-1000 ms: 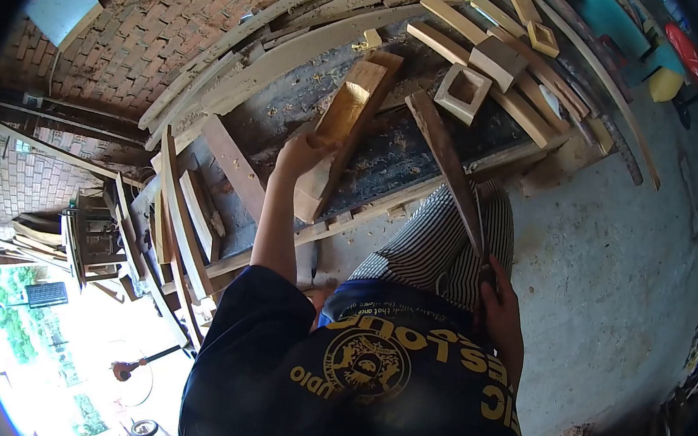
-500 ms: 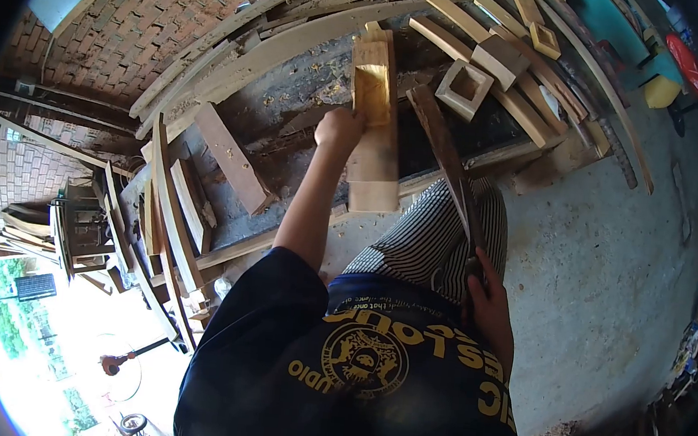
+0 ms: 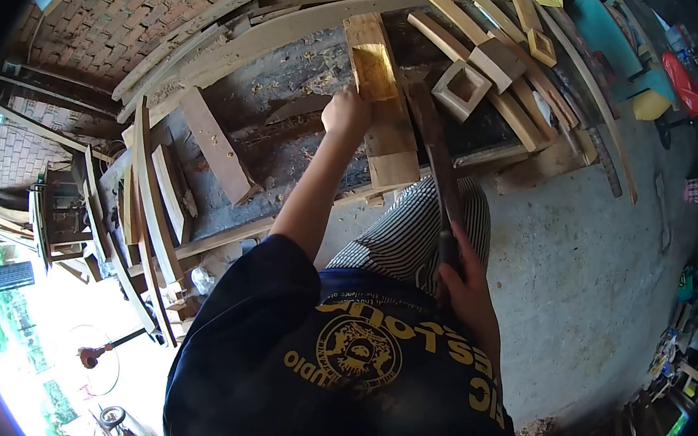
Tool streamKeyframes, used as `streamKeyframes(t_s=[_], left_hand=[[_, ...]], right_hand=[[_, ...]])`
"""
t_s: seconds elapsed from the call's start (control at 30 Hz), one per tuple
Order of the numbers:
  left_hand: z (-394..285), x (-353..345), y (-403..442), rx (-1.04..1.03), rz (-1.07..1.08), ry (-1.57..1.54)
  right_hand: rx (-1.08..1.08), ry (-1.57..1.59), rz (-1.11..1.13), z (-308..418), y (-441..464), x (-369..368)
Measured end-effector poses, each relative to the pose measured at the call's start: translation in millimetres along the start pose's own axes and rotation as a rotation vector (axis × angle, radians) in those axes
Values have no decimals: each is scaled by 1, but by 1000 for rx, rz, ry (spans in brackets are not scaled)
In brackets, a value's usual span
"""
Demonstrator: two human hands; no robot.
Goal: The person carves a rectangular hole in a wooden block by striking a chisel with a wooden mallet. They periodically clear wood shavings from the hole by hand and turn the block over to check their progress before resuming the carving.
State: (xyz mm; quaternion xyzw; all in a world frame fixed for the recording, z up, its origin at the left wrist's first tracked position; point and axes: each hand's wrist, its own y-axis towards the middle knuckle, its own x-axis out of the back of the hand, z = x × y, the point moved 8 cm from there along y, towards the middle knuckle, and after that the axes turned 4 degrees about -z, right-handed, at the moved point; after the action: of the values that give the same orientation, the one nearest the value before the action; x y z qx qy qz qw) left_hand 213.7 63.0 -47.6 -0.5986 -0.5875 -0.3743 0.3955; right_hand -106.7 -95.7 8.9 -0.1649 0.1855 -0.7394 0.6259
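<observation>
In my right hand is the dark handle of a handsaw, closed in my fingers. Its long brown blade points up and away, close along the right side of a wooden block. The block lies on the workbench, with a pale hollow cut into its far half and its near end by the bench's front edge. My left hand is closed at the block's left edge, beside the hollow; its fingertips are partly hidden.
A brown board lies on the dark workbench to the left. A square wooden frame, a wooden block and several strips are piled right. Long curved planks lean at the left end. Striped trousers show below the bench.
The hollowed block has turned, its near end swinging right. The saw has shifted left and stands steeper, with its blade nearer the block. My left hand stays at the block's edge.
</observation>
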Motion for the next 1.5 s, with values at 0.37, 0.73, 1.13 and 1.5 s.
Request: streamKeyframes(t_s=[0.37, 0.73, 1.13, 1.5], left_hand=[[-68, 57, -180, -990, -79, -485], [-47, 32, -106, -917, 30, -774], [-69, 44, -76, -1053, 208, -859], [-61, 42, -80, -1258, 126, -836]], right_hand=[[-23, 141, 166, 31, 77, -47], [50, -147, -172, 12, 76, 30], [132, -677, -326, -41, 109, 31], [132, -405, -403, -71, 96, 31]])
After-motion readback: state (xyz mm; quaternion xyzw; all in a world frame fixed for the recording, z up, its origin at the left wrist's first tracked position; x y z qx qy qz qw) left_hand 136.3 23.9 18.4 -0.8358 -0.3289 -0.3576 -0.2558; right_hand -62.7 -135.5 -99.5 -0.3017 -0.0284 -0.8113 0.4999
